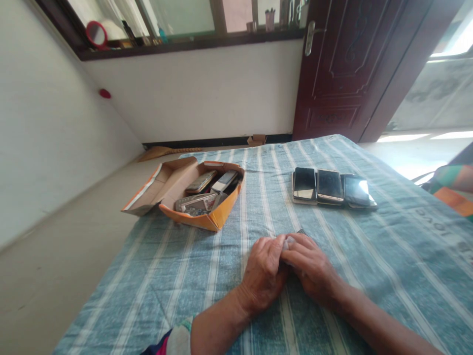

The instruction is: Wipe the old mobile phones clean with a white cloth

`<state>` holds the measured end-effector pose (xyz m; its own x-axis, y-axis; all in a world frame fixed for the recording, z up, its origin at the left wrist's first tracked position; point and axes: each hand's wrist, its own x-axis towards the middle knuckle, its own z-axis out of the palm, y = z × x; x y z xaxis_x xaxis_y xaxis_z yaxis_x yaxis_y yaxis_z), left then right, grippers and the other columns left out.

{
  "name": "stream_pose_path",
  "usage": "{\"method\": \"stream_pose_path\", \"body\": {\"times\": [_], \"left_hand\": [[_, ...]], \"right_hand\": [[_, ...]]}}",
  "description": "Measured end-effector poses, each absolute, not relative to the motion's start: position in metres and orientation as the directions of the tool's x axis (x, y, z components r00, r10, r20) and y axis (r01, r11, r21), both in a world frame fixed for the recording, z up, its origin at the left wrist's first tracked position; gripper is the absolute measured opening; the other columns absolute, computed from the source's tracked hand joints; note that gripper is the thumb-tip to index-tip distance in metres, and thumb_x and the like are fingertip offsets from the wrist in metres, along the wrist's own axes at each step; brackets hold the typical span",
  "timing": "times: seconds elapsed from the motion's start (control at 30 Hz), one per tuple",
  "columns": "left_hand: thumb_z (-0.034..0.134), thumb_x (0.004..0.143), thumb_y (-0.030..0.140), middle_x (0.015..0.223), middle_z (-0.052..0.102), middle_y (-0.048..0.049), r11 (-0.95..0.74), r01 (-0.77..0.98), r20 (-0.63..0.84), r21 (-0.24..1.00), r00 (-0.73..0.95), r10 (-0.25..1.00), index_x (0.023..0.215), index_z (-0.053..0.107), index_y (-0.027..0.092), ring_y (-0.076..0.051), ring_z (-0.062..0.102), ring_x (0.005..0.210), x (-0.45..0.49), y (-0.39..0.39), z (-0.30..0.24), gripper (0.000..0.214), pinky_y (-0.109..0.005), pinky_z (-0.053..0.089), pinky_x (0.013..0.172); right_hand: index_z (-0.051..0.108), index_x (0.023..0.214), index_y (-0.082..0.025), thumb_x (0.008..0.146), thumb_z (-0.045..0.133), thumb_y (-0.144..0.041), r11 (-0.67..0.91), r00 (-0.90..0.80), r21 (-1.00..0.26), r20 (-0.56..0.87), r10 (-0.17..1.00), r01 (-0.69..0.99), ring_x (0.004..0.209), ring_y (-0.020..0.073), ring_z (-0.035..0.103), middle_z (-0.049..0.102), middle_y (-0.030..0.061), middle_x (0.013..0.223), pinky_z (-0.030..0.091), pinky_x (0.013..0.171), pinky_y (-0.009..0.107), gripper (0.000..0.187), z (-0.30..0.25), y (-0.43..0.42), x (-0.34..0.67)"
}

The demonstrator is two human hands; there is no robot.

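My left hand (pixel 264 270) and my right hand (pixel 310 264) meet over the near part of the bed-like striped surface, fingers curled in. A crumpled white tissue or cloth (pixel 289 242) pokes out between the fingers of my right hand. Just past those fingertips shows the dark corner of a flat thing (pixel 302 231); the hands cover the rest, so its kind is unclear. My left fingers close round something hidden. Beyond my right hand lie side-by-side stacks of phones, among them a black phone (pixel 305 183), a gold-rimmed phone (pixel 329 185) and a phone with a shiny screen (pixel 356 190).
An open orange cardboard box (pixel 225 213) holding several old phones stands left of centre, its lid (pixel 148 190) folded out leftward. Blue-and-white striped cloth (pixel 177 301) covers the surface. At the right edge, part of another person (pixel 454 180) shows. A dark red door (pixel 343 74) stands behind.
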<state>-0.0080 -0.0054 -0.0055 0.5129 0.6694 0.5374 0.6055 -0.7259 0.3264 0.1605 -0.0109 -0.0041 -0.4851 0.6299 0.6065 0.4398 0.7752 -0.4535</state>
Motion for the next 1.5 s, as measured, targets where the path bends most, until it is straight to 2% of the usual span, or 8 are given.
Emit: {"method": "stream_pose_path", "body": {"times": [0.1,0.33,0.7,0.97,1.2,1.5], "left_hand": [[0.057,0.083,0.022,0.105,0.065,-0.0154,-0.718,0.613,0.536,0.329,0.505,0.677,0.129,0.041,0.009,-0.028,0.060,0.095,-0.007,-0.005,-0.006,0.050,-0.046,0.052,0.082],[0.063,0.078,0.017,0.106,0.065,-0.0156,-0.683,0.645,0.527,0.343,0.470,0.708,0.126,0.045,0.008,-0.029,0.059,0.096,-0.006,-0.006,-0.004,0.052,-0.047,0.053,0.084],[0.067,0.073,0.015,0.108,0.065,-0.0133,-0.651,0.656,0.498,0.382,0.448,0.743,0.122,0.047,0.011,-0.029,0.059,0.097,-0.004,-0.007,0.000,0.054,-0.047,0.053,0.085],[0.067,0.074,0.018,0.104,0.066,-0.0108,-0.658,0.643,0.474,0.392,0.471,0.744,0.120,0.048,0.015,-0.028,0.060,0.093,-0.003,-0.007,0.003,0.049,-0.047,0.053,0.082],[0.066,0.071,0.014,0.093,0.066,-0.0072,-0.654,0.628,0.432,0.421,0.495,0.754,0.098,0.055,0.018,-0.026,0.059,0.089,-0.003,-0.006,0.007,0.030,-0.044,0.051,0.079],[0.068,0.070,0.014,0.088,0.063,-0.0069,-0.654,0.643,0.395,0.398,0.524,0.755,0.089,0.056,0.016,-0.025,0.055,0.086,-0.003,-0.005,0.006,0.022,-0.042,0.049,0.078]], "right_hand": [[0.059,0.111,-0.018,0.095,0.039,-0.015,0.765,-0.448,-0.416,0.632,0.632,0.491,0.106,0.0223,0.054,0.064,0.0072,0.094,0.041,0.095,0.042,0.027,-0.005,-0.010,0.160],[0.058,0.120,-0.021,0.095,0.037,-0.015,0.723,-0.499,-0.321,0.552,0.667,0.611,0.123,0.0268,0.046,0.067,0.0065,0.103,0.032,0.103,0.049,0.033,-0.009,-0.014,0.160],[0.058,0.118,-0.022,0.088,0.046,-0.007,0.645,-0.517,-0.268,0.418,0.747,0.716,0.128,0.0293,0.041,0.065,0.0050,0.104,0.023,0.107,0.051,0.035,-0.006,-0.009,0.167],[0.061,0.108,-0.023,0.085,0.045,-0.004,0.597,-0.474,-0.228,0.424,0.772,0.769,0.123,0.0267,0.045,0.065,0.0049,0.105,0.022,0.107,0.049,0.033,-0.008,-0.003,0.176],[0.060,0.105,-0.022,0.085,0.045,-0.006,0.527,-0.402,-0.213,0.438,0.804,0.823,0.120,0.0256,0.046,0.065,0.0045,0.105,0.022,0.106,0.046,0.030,-0.010,0.002,0.182],[0.062,0.100,-0.019,0.082,0.045,-0.005,0.413,-0.300,-0.169,0.459,0.836,0.895,0.106,0.0249,0.050,0.064,0.0064,0.097,0.030,0.099,0.042,0.028,-0.013,0.004,0.185]]}}
